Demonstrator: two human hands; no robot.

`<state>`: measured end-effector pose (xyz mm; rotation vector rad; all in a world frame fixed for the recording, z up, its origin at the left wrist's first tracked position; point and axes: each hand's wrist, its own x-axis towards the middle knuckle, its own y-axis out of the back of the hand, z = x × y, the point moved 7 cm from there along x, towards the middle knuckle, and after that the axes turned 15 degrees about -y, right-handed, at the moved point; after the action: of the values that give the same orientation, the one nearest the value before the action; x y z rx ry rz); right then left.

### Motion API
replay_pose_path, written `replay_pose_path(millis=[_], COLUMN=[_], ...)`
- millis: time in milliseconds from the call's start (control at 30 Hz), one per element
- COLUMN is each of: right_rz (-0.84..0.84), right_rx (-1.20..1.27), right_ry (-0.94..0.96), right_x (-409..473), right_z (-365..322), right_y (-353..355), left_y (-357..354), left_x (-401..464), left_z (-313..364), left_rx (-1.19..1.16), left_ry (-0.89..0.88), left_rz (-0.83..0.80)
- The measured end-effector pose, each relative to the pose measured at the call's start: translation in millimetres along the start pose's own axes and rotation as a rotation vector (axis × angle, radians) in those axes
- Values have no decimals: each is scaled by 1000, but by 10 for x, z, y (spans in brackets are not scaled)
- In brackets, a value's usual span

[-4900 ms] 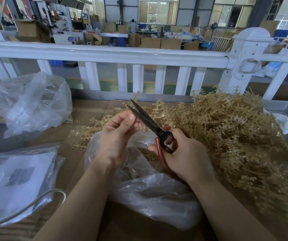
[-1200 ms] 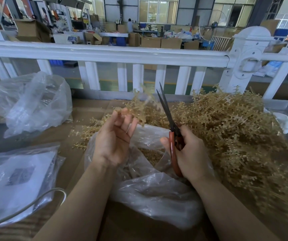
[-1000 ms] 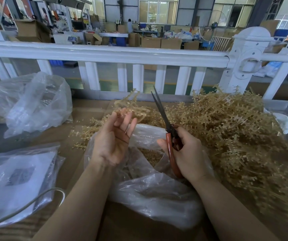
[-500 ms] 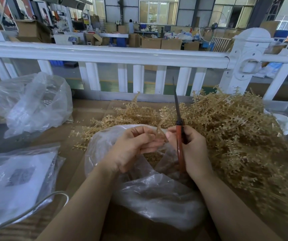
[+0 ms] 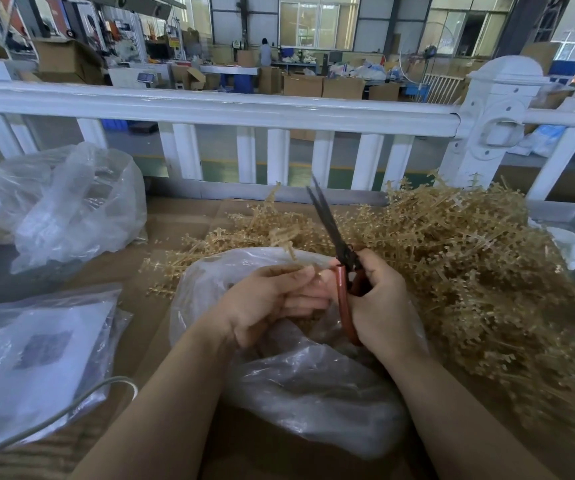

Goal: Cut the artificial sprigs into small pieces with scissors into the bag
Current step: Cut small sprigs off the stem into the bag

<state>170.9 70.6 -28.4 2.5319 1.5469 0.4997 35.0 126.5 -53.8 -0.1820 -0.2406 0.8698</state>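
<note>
Tan plastic sprigs (image 5: 459, 271): a big tangled heap lies on the desk to your right and behind the bag, spreading from the fence rail toward the near edge; thinner strands trail out to the left of the bag's mouth.
Sprig in hand (image 5: 288, 245): one small tan piece rises from your left fingertips over the bag's opening, its stem pinched just beside the scissors' handles.
Left hand (image 5: 265, 299): your fingers are curled, thumb and forefinger pinching the sprig's stem; the fingertips almost touch your right hand.
Right hand (image 5: 379, 299): it is wrapped around the scissors' red handles, fingers through and around the loops, wrist over the bag's right side.
Scissors (image 5: 334, 237): the dark blades point up and slightly left, nearly together with only a thin gap at the tips; the red handles run down past your palm.
Bag (image 5: 314, 386): clear crumpled plastic, sitting on the desk directly beneath both your hands, its mouth open toward the heap; tan bits show inside below your fingers, though how full it is you cannot tell.
Desk (image 5: 175, 230): brown cardboard-like surface under everything.
Other bags: a puffed clear plastic bag (image 5: 71, 202) sits at far left near the fence; a flat clear packet (image 5: 33, 355) with a grey printed patch lies at near left, a pale cable (image 5: 71, 407) curving over it.
Fence (image 5: 210, 109): white railing with upright slats runs across the desk's far edge, a thick post at the right.
</note>
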Motion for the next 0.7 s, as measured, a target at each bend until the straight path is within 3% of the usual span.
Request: replay_pose_path(millis=[200,467,700], right_rz=[102,114,93], right_rx=[-41,-213,-375], right_ry=[-21,-53,-48], right_x=[40,61,48], right_z=[71,141,100], right_y=[60,38,-3], left_y=[111,187,246], left_x=[56,24,-10], left_z=[80,318,362], left_rx=[-118,-172,-214], left_ry=[-139,-410,-448], left_rz=[153,263,363])
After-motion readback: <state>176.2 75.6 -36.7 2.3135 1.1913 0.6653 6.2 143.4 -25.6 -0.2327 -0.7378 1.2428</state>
